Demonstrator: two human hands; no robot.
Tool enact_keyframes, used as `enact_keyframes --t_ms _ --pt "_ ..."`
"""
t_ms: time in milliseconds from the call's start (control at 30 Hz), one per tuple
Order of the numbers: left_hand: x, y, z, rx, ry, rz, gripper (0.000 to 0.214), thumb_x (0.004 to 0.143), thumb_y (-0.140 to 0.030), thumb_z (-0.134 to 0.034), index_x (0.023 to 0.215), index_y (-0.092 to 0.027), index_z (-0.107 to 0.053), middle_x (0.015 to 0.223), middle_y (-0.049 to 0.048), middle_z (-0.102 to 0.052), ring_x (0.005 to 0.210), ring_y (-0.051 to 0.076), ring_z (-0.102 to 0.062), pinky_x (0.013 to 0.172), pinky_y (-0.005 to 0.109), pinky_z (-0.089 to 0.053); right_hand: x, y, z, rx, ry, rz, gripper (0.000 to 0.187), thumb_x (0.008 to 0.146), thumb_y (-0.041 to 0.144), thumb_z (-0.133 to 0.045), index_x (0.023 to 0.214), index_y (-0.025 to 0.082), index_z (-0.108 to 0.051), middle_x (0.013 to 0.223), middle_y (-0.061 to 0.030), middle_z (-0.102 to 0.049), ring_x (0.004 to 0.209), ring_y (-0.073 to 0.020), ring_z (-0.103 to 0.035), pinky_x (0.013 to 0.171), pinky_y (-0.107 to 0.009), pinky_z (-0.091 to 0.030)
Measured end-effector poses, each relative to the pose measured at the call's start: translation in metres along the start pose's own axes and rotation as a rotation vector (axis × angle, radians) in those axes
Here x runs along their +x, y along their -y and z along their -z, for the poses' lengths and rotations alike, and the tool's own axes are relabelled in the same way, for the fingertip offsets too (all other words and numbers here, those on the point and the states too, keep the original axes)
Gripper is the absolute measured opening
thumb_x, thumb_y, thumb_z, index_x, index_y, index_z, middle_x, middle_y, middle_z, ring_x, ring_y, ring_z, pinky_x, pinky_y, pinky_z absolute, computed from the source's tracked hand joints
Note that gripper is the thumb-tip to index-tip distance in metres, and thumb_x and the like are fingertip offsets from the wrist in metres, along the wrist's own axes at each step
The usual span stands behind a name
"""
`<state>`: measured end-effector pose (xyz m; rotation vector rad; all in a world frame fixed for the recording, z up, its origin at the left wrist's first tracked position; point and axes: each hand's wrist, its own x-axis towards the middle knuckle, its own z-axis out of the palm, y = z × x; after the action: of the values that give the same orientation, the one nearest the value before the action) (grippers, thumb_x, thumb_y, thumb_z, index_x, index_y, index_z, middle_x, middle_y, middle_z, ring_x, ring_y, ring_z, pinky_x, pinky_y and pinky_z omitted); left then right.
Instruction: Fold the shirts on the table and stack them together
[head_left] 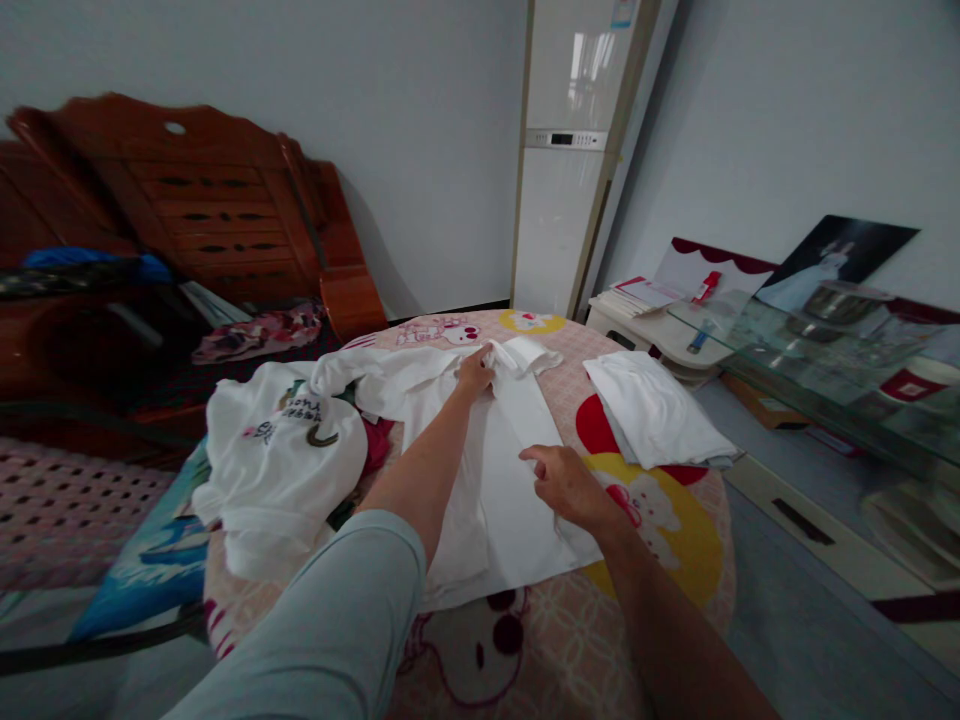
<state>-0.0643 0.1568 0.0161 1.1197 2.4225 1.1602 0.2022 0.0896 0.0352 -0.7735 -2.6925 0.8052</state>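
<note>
A white long-sleeved shirt (517, 510) lies spread on a round table, one side folded inward over its front. My left hand (476, 370) reaches to its far end near the collar, fingers closed on the cloth there. Lower down, on the shirt's right side, my right hand (566, 485) has curled fingers, with thumb and index finger pinching what looks like the edge of the fold. To the left is a bunched white garment (289, 460) with dark lettering. A folded white garment (652, 405) lies on the table's right side.
The round table wears a pink patterned cloth (592, 640). Behind it stand a carved wooden sofa (217, 210) and a tall white cabinet-like appliance (559, 220). On the right, a glass shelf (817, 370) holds bowls and a photo, close to the table.
</note>
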Motion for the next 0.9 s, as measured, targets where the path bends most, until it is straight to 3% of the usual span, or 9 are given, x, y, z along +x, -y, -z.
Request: enact_keyframes --t_ms 100,267,367,433,533,633,733,900 --pt "0.006 0.002 -0.001 -0.074 0.011 -0.059 0.076 0.072 0.000 -0.054 0.145 -0.022 -0.048 0.111 0.0039 -0.071 0.091 0.016 -0.067 0.082 0.023 -0.051 0.001 0.008 0.002 0.173 0.007 -0.080 0.051 0.067 0.003 -0.054 0.115 0.014 -0.069 0.077 -0.0021 -0.067 0.068 -0.0124 -0.060 0.063 -0.022 -0.046" --pt "0.009 0.011 0.002 -0.084 0.034 -0.090 0.081 0.070 0.002 -0.055 0.147 -0.019 -0.043 0.117 0.0067 -0.070 0.099 0.015 -0.065 0.088 0.023 -0.049 0.000 0.003 0.007 0.604 0.231 -0.187 0.045 0.073 0.023 -0.061 0.116 0.012 -0.065 0.072 -0.0010 -0.065 0.054 -0.0130 -0.063 0.045 -0.021 -0.048" --pt "0.005 0.017 0.010 -0.175 0.046 -0.088 0.083 0.072 0.002 -0.055 0.150 -0.020 -0.037 0.122 0.0087 -0.067 0.098 0.013 -0.065 0.083 0.022 -0.051 0.003 -0.013 0.018 0.793 0.051 -0.253 0.042 0.070 0.030 -0.062 0.108 0.011 -0.064 0.070 -0.0013 -0.066 0.052 -0.0148 -0.064 0.042 -0.025 -0.051" --pt "0.003 0.019 0.020 -0.197 0.020 -0.068 0.076 0.074 0.000 -0.055 0.147 -0.018 -0.043 0.127 0.0117 -0.065 0.099 0.014 -0.066 0.081 0.021 -0.052 0.006 -0.025 0.024 0.798 -0.091 -0.290 0.037 0.067 0.031 -0.063 0.099 0.011 -0.065 0.067 -0.0010 -0.066 0.046 -0.0129 -0.060 0.039 -0.024 -0.048" --pt "-0.002 0.021 0.045 -0.182 -0.009 -0.063 0.056 0.076 -0.004 -0.055 0.132 -0.013 -0.059 0.126 0.0136 -0.066 0.095 0.016 -0.067 0.079 0.023 -0.053 0.008 -0.041 0.026 0.756 -0.196 -0.318 0.032 0.066 0.030 -0.064 0.092 0.012 -0.065 0.062 -0.0001 -0.064 0.041 -0.0105 -0.055 0.035 -0.020 -0.043" --pt "-0.015 0.029 0.076 -0.112 0.033 -0.120 0.041 0.080 -0.011 -0.055 0.119 -0.012 -0.067 0.114 0.0106 -0.071 0.084 0.015 -0.068 0.076 0.024 -0.054 0.009 -0.047 0.020 0.739 -0.220 -0.327 0.030 0.068 0.031 -0.062 0.092 0.012 -0.066 0.061 0.0000 -0.064 0.041 -0.0098 -0.054 0.035 -0.019 -0.042" --pt "-0.037 0.044 0.099 0.135 0.039 -0.128 0.033 0.081 -0.014 -0.055 0.108 -0.015 -0.073 0.101 0.0082 -0.074 0.086 0.017 -0.069 0.080 0.026 -0.052 0.010 -0.044 0.013 0.722 -0.208 -0.330 0.028 0.069 0.033 -0.063 0.089 0.013 -0.066 0.060 -0.0001 -0.064 0.040 -0.0096 -0.054 0.034 -0.019 -0.041" --pt "-0.069 0.066 0.109 0.502 0.079 -0.100 0.029 0.075 -0.011 -0.056 0.093 -0.017 -0.078 0.095 0.0100 -0.076 0.094 0.025 -0.068 0.085 0.029 -0.051 0.020 -0.030 0.007 0.672 -0.188 -0.283 0.028 0.072 0.038 -0.063 0.085 0.013 -0.067 0.059 -0.0007 -0.065 0.040 -0.0098 -0.055 0.034 -0.018 -0.041"
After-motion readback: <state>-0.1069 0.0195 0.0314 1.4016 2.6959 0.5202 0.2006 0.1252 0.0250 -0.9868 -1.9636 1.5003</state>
